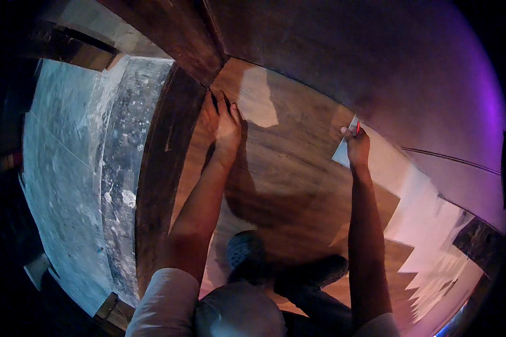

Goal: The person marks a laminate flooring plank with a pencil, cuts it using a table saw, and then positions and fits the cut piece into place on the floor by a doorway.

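My left hand [224, 124] lies on a wood-look floor plank [298, 132], its fingers stretched out toward the far corner beside a dark wooden sill [166, 140]. Farther right, my right hand [358, 149] is closed round a small, slim red thing [358, 128] whose kind I cannot make out. It is at the right end of the boards, by a narrow pale strip [340, 153]. What the palm covers there is hidden. More wood-look planks [275, 219] run below both hands, with shadows across them.
A dark panel or wall [343, 50] bounds the far side. Stepped plank ends [402, 253] meet a pale floor surface [419, 213] on the right. Left of the sill lies a worn, paint-spotted grey floor [67, 174]. My shoes [315, 275] rest on the planks.
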`<state>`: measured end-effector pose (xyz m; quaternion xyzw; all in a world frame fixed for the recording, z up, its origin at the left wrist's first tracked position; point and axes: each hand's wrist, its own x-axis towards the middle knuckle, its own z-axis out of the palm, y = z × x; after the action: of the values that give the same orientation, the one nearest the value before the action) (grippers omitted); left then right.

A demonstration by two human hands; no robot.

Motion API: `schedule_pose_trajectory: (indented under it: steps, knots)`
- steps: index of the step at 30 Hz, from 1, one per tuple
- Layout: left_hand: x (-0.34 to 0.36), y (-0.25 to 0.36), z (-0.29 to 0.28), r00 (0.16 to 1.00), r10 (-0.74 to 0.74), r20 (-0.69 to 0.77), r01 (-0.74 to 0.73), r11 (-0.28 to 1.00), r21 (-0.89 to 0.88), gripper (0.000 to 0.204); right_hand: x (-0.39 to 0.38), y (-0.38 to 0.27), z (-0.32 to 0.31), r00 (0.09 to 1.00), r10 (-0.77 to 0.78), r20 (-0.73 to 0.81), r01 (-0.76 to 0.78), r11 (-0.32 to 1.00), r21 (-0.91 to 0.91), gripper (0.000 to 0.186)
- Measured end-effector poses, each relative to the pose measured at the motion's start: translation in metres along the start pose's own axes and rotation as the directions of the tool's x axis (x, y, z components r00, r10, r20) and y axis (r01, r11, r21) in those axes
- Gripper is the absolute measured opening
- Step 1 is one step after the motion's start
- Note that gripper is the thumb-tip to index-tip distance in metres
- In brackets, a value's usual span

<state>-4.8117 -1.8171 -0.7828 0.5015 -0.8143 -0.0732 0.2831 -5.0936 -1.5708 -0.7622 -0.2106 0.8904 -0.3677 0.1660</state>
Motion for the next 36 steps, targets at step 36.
schedule_pose_trajectory:
  steps: [36]
  knots:
    - [-0.005, -0.003, 0.010, 0.977, 0.210, 0.048, -0.205, 0.975, -0.087, 0.046, 0.028, -0.020, 0.000, 0.995, 0.009, 0.100, -0.026, 0.985, 0.168, 0.027]
